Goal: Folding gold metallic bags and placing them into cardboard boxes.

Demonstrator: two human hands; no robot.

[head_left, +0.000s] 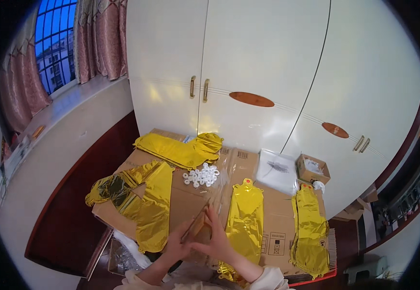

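Low in the middle of the head view, my two hands meet over a cardboard-covered surface. Between them is a small brown cardboard piece point(199, 224), tilted upright; whether it is a flat piece or a small box I cannot tell. My left hand point(177, 245) grips its lower left side. My right hand point(218, 240) has its fingers along the upper edge, with the thumb lower down. Flat gold foil balloons lie on both sides: one folded balloon point(154, 205) at the left, another balloon point(246, 212) just right of my right hand. Beyond my hands sits a pile of small white rings point(201, 175).
More gold foil lies at the back point(171, 149) and far right point(310, 232). Clear plastic bags point(276, 169) and a small open cardboard box point(313, 167) stand at the back right. White cupboard doors point(253, 58) rise behind; a curtained window is at the left.
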